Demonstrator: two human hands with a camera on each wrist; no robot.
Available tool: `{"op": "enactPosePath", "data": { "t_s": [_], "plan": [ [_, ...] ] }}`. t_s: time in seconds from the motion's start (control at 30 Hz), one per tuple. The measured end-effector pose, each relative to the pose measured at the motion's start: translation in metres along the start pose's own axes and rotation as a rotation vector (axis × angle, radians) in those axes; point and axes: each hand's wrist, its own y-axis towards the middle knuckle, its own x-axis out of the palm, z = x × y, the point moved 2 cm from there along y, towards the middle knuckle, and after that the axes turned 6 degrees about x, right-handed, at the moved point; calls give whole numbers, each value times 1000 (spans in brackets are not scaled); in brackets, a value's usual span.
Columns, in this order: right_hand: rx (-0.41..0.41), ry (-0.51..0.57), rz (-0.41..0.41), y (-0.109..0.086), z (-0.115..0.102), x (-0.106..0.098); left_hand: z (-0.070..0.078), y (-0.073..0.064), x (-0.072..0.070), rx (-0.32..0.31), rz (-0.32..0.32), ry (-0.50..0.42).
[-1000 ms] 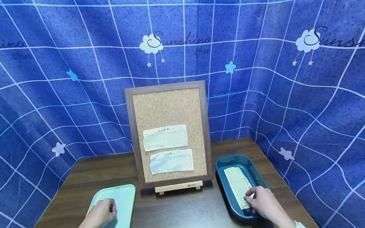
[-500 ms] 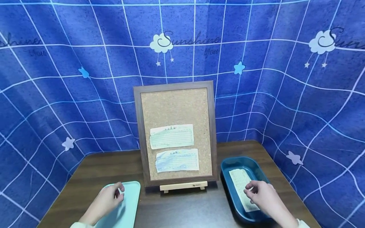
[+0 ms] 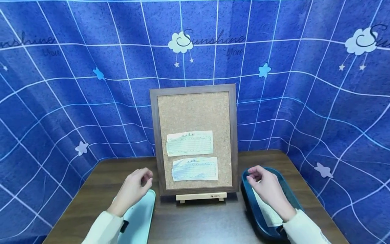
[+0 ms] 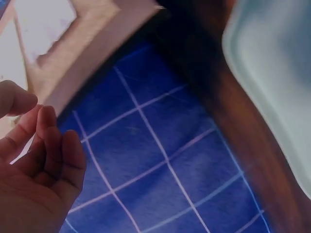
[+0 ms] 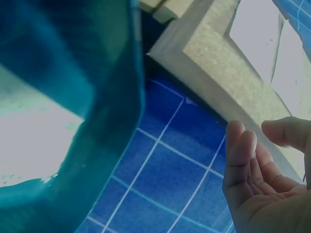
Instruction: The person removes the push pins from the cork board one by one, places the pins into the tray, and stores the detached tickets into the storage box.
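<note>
Over the far end of the mint-green tray (image 3: pixel 147 207), my left hand (image 3: pixel 133 187) hovers with its fingers loosely curled. Nothing shows between thumb and fingertips in the left wrist view. My right hand (image 3: pixel 268 189) hangs above the dark blue dish (image 3: pixel 293 195), thumb apart from the bent fingers and nothing held. A printed paper slip (image 3: pixel 269 211) lies in that dish, partly covered by the hand and wrist. Between the hands stands a framed corkboard (image 3: pixel 195 108). On its lower half are a greenish printed slip (image 3: pixel 190 143) and, below it, a bluish printed slip (image 3: pixel 195 169).
A pale wooden stand (image 3: pixel 201 196) supports the corkboard on the dark wood table (image 3: pixel 189 223). Behind and to the sides hangs a blue curtain (image 3: pixel 137 74) with a white grid, clouds and stars.
Both hands have risen and moved forward, the left from low over the tray, the right off the slip in the dish. The head view has turned slightly left.
</note>
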Motion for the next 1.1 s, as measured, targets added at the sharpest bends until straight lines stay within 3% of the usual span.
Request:
{"op": "enactPosePath", "data": {
  "t_s": [0.3, 0.53, 0.7, 0.87, 1.1],
  "plan": [
    [-61, 68, 7, 18, -23, 14, 12, 14, 5, -42, 6, -9],
    [-131, 116, 33, 35, -42, 21, 24, 28, 4, -27, 30, -21],
    [-151, 155, 16, 49, -61, 30, 37, 45, 8, -1, 82, -30],
    [-118, 179, -48, 62, -80, 44, 52, 65, 14, 35, 147, -86],
    [-9, 172, -120, 73, -92, 63, 69, 93, 29, 14, 190, -116]
  ]
}}
